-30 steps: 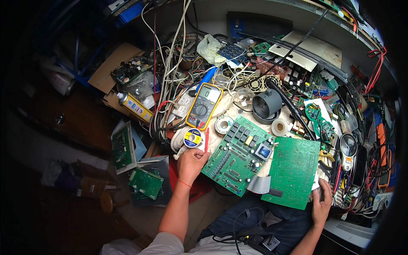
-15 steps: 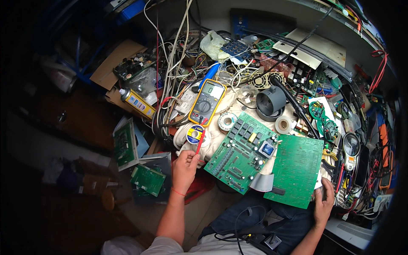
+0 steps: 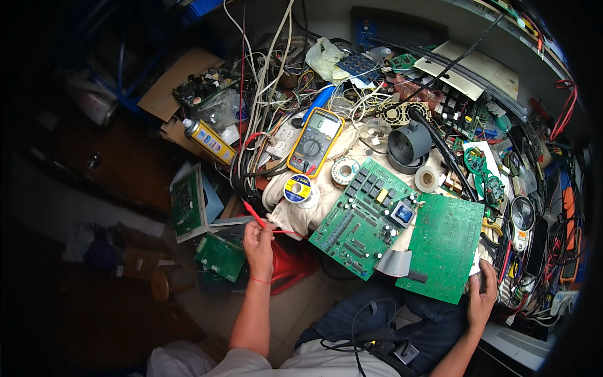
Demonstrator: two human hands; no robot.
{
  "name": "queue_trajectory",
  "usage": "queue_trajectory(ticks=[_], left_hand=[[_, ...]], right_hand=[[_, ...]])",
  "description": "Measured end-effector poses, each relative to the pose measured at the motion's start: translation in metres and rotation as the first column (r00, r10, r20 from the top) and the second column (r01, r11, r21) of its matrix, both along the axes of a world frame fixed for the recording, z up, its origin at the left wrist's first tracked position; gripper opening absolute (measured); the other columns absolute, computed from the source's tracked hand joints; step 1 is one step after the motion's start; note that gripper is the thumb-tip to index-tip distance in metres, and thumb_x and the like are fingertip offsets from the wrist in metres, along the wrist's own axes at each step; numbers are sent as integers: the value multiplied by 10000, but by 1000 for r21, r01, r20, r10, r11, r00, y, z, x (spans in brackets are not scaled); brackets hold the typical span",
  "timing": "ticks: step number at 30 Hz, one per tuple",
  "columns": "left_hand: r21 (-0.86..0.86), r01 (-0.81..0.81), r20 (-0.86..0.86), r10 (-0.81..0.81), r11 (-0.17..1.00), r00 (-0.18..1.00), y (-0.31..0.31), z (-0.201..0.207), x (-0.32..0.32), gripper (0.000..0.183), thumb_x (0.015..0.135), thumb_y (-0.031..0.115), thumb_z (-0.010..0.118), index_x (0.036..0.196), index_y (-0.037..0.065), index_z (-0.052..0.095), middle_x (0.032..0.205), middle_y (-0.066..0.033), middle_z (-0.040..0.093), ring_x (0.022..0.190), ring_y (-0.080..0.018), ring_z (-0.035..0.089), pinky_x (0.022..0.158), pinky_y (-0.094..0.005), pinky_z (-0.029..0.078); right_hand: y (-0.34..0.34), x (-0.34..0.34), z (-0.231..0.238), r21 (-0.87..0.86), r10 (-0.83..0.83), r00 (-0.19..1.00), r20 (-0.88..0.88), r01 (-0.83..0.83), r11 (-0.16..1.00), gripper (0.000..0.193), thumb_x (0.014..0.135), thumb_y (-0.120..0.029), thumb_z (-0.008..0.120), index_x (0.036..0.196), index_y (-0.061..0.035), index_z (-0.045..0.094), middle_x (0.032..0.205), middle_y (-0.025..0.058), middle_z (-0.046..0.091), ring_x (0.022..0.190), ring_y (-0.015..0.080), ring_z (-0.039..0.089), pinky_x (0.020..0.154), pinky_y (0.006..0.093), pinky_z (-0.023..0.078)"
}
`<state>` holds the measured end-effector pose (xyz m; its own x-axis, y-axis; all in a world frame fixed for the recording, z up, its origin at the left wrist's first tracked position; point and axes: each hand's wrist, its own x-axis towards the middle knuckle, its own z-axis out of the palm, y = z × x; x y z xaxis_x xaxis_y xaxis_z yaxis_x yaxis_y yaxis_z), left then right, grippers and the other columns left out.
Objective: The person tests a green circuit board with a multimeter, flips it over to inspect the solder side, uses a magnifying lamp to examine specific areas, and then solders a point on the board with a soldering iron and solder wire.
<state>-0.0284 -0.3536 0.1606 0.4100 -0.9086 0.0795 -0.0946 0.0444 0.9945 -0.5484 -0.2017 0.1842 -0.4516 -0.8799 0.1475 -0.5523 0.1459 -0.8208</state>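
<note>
My left hand [image 3: 258, 246] is closed around a red test probe [image 3: 254, 215], which tilts up to the left. A thin red lead runs from that hand toward the boards. Beyond it lies a yellow-rimmed multimeter [image 3: 316, 141] with its display on. My right hand [image 3: 482, 290] grips the lower right edge of a green circuit board [image 3: 440, 245], its solder side up. A grey ribbon cable [image 3: 394, 262] runs between this board and a second green circuit board [image 3: 358, 220], which has its relays, chips and a blue transformer facing up.
A solder spool [image 3: 297, 188] and a wire spool [image 3: 345, 170] stand near the multimeter. Behind the boards are a grey cylinder [image 3: 408, 146] and a tape roll [image 3: 427, 179]. Tangled cables crowd the back. A spray can [image 3: 210, 139] lies at left, a magnifier [image 3: 521, 213] at right.
My left hand has drawn left, away from the multimeter, and the probe has swung from pointing up-right to up-left. My right hand stays at the board's edge. The view has shifted slightly.
</note>
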Motion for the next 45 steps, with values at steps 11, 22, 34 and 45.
queue_trajectory(ticks=[11, 22, 34, 45], left_hand=[[-32, -16, 187, 22, 999, 982, -28, -18, 18, 197, 1060, 109, 562, 1142, -13, 694, 1057, -57, 728, 930, -109, 642, 825, -259, 505], [347, 88, -82, -64, 934, 995, -56, -25, 23, 300, 1069, 223, 634, 1285, 17, 603, 1004, -48, 716, 717, -111, 701, 557, -227, 535], [330, 352, -88, -343, 876, 935, -55, -52, 30, 311, 896, 24, 699, 1205, 5, 670, 1081, -25, 703, 981, -106, 642, 901, -244, 482], [247, 492, -522, -313, 835, 793, -38, -26, 52, 180, 1018, 199, 707, 1129, 57, 712, 1025, 18, 700, 1009, -84, 619, 914, -246, 453]], right_hand=[[-2, -1, 2, 5, 0, 1000, 11, -1, 1000, 378, 982, -56, 664, 1352, 17, 646, 1402, 163, 641, 1330, 297, 586, 1163, 409, 417], [-1, 4, 6, 15, -17, 1000, -4, 17, 1000, 369, 979, -53, 680, 1343, 3, 666, 1395, 153, 654, 1325, 288, 597, 1161, 403, 422], [-1, 4, 8, 1, 2, 1000, -4, -2, 1000, 370, 978, -47, 674, 1344, 9, 658, 1390, 157, 652, 1315, 288, 601, 1153, 402, 430], [-3, 5, 9, -8, -3, 1000, 12, 4, 1000, 373, 982, -46, 677, 1351, 7, 658, 1397, 156, 650, 1315, 288, 603, 1151, 405, 432]])
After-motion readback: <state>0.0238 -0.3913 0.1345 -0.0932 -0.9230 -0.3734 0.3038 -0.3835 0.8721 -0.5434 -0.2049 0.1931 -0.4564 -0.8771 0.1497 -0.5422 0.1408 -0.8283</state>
